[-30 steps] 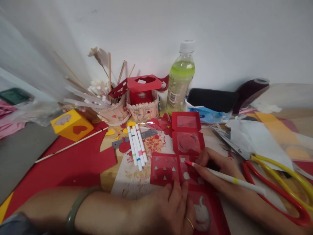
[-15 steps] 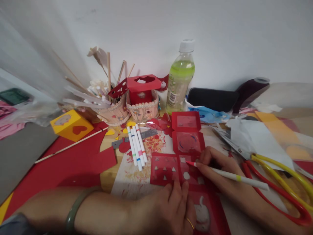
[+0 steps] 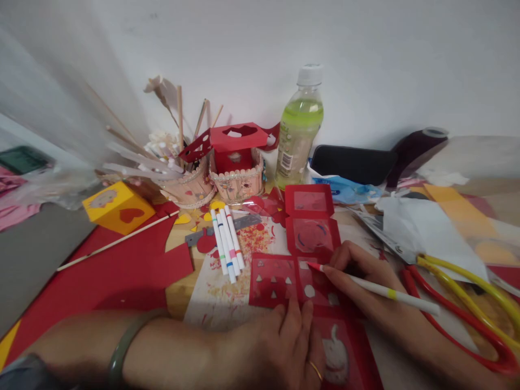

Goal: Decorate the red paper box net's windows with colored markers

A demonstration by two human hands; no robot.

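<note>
The red card sheet of joined panels with clear-film windows (image 3: 282, 265) lay flat in front of the clear plastic bottle of green drink (image 3: 300, 135), running from near its base toward the wearer. Beneath part of it, a white paper speckled red and orange (image 3: 219, 287) covered the wooden counter (image 3: 176, 292).

The right hand (image 3: 361, 281), in front of the bottle and to its right, held a white felt-tip marker with a pink-red tip and yellow band (image 3: 377, 290), its fingers narrow around the barrel near the nib. The tip stood at the right edge of a small pale square (image 3: 303, 265); contact could not be confirmed. The left hand (image 3: 280, 341), directly before the bottle at the near side, rested on the sheet with its fingers extended close together; whether anything was pinched beneath could not be told.

The step in hand was judged to be marking that square. Sound practice called for light nib pressure, short strokes kept inside the edge, and steady pressure from the left hand so the card would not creep. Ink on slick film would likely smear; the right palm was best kept off fresh marks.
</note>
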